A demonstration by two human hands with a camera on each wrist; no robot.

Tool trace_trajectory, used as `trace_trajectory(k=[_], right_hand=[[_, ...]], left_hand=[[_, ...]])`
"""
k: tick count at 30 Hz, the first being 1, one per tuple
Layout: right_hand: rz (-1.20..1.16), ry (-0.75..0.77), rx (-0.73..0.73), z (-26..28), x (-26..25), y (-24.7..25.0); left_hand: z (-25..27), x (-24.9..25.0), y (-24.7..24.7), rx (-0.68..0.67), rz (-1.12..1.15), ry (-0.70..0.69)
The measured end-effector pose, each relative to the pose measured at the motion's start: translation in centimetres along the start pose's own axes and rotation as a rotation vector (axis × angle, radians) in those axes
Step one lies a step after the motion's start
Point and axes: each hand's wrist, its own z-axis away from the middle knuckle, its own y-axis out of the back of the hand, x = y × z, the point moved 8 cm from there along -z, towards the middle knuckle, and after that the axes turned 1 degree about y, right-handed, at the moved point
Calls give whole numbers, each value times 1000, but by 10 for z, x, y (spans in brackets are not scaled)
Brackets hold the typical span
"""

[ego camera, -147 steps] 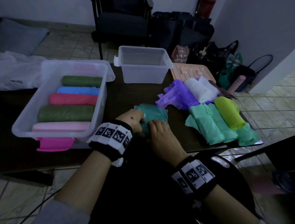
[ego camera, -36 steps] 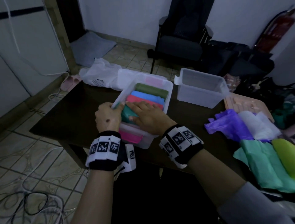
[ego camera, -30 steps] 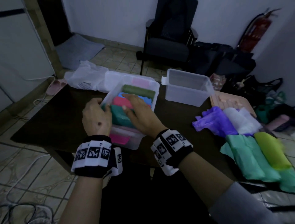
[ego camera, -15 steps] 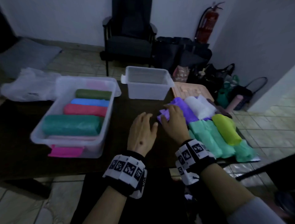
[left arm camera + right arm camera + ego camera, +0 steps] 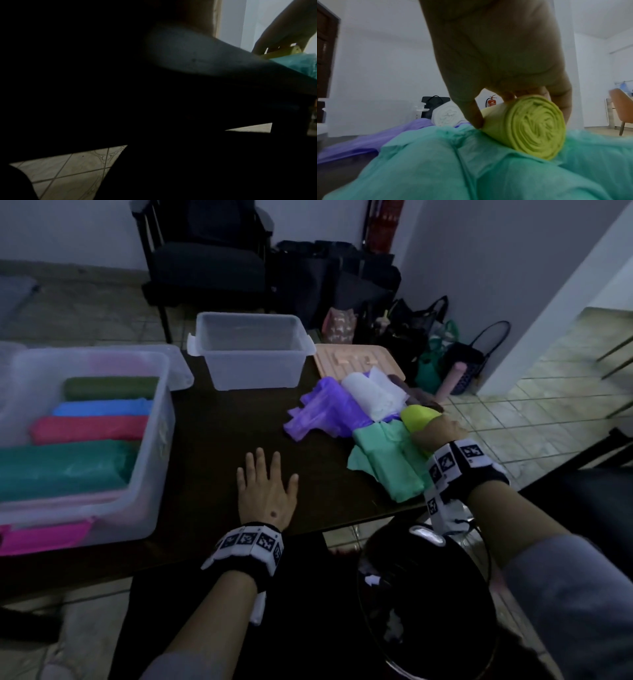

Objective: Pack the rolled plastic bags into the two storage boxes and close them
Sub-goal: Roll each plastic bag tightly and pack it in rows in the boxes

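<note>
My right hand (image 5: 496, 54) curls its fingers (image 5: 474, 115) round the yellow-green roll (image 5: 530, 129), lying on the mint-green bags (image 5: 453, 162) near the table (image 5: 219, 440) edge. My left hand (image 5: 265, 491) apparently rests flat, fingers spread, beside the large box (image 5: 150, 474).

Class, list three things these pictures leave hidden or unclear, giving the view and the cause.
- Left wrist view: left hand unseen; picture mostly dark.
- Head view: right hand fingers hidden behind the yellow-green roll.
- Head view: large box cut off by the left edge; roll count uncertain.
</note>
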Motion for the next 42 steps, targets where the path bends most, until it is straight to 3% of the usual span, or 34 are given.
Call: trace_trajectory(k=[6,11,15,18,20,22,25,27,31,37,42], right_hand=[[27,5,195,7,-3,-2],[-108,158,47,-13,-11,-17],[-53,235,120,54,-41,10],[-61,466,89,103,-83,4],[-28,626,1,120,-113,-17],[29,753,-65,142,-136,-37],[115,898,-164,172,-160,-65],[142,937,-217,182,-169,-79],[179,981,-253,187,-178,-85],[80,1028,-305,199,-177,-82],[168,1050,-314,210,-176,-88]], left_hand=[[1,0,0,21,-11,-11],[1,-1,0,32,-9,-5],[1,-1,0,56,-5,-5],[0,-2,0,55,30,-23],[1,-4,5,86,162,-39],[1,-17,17,154,497,-18],[8,-47,33,256,987,108],[10,-64,39,287,1074,212],[-1,-91,42,219,990,407],[-32,-93,46,0,892,370],[-39,-92,50,-25,818,372]])
